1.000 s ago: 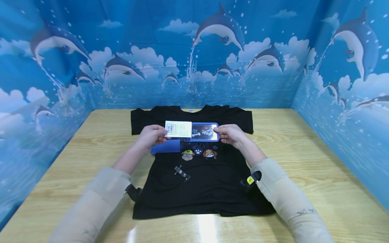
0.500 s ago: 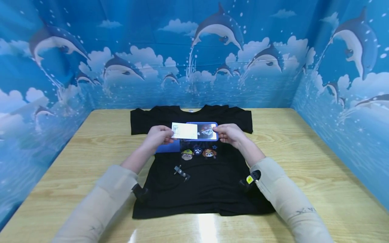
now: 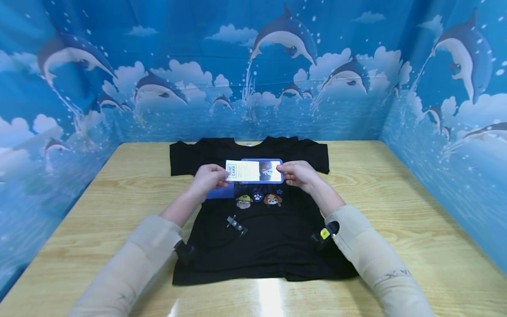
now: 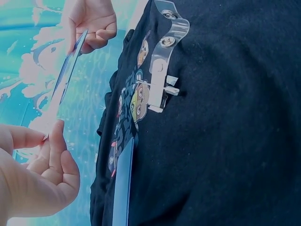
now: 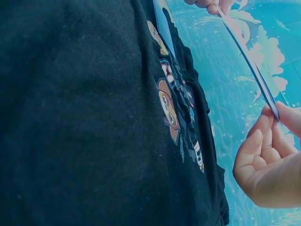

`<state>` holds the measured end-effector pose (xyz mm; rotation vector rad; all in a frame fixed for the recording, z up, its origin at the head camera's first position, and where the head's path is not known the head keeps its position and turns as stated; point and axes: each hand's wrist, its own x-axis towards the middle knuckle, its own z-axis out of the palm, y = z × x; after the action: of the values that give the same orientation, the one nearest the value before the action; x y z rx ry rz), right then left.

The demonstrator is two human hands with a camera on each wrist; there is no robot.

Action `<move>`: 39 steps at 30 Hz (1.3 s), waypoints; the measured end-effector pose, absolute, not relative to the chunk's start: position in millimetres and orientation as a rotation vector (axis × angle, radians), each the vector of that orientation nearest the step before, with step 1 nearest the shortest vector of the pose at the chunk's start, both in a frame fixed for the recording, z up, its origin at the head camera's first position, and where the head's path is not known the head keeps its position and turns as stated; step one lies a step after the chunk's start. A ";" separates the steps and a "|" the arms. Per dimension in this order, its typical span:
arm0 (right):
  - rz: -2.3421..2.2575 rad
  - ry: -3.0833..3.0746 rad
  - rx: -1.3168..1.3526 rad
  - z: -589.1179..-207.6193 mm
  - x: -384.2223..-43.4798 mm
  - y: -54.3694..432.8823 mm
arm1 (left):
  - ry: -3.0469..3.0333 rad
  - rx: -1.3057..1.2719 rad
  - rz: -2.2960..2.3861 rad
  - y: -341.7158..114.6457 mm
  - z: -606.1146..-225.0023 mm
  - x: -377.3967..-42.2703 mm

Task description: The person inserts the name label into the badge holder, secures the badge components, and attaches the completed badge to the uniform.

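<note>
My left hand (image 3: 210,178) pinches the left end of a white card (image 3: 245,171) printed "ID/IC CARD". At the other side, my right hand (image 3: 299,174) grips the right end of a blue-rimmed card holder (image 3: 272,171) with a clear window. The card overlaps the holder's left and middle part; the shirt's print shows through the window further right. In the left wrist view, card and holder form one thin line, held up above the black T-shirt (image 4: 225,122). A flat blue piece (image 3: 222,192) lies on the shirt under my left hand, partly hidden by it.
A badge clip (image 3: 236,224) with a clear snap strap lies on the shirt. Cartoon dog faces (image 3: 257,200) are printed on the chest. The shirt is spread on a wooden table (image 3: 396,198), with a dolphin-printed curtain (image 3: 253,105) behind and at the sides.
My left hand has moved right with the card, which now overlaps more of the holder and covers more of its window. My right hand and the holder have hardly moved.
</note>
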<state>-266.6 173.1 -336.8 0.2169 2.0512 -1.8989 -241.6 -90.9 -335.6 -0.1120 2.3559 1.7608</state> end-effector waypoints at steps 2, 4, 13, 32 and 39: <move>-1.901 2.048 0.214 -336.8 -266.7 173.3 | 2.365 -0.117 1.755 -89.7 -335.5 -241.2; -1.898 2.049 0.212 -336.9 -266.6 173.7 | 2.377 -0.127 1.749 -88.1 -335.0 -240.6; -1.884 2.063 0.213 -336.0 -264.3 173.1 | 2.447 -0.148 1.722 -82.8 -336.6 -239.2; -1.905 2.023 0.215 -337.0 -267.3 167.9 | 2.441 -0.112 1.700 -82.3 -336.0 -243.3; -1.921 2.007 0.218 -339.6 -268.1 165.2 | 2.424 -0.109 1.706 -80.9 -337.0 -242.9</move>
<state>-268.1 165.2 -339.6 0.2184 2.0067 -1.9209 -242.9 -80.9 -337.0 -0.1090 2.4238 1.7056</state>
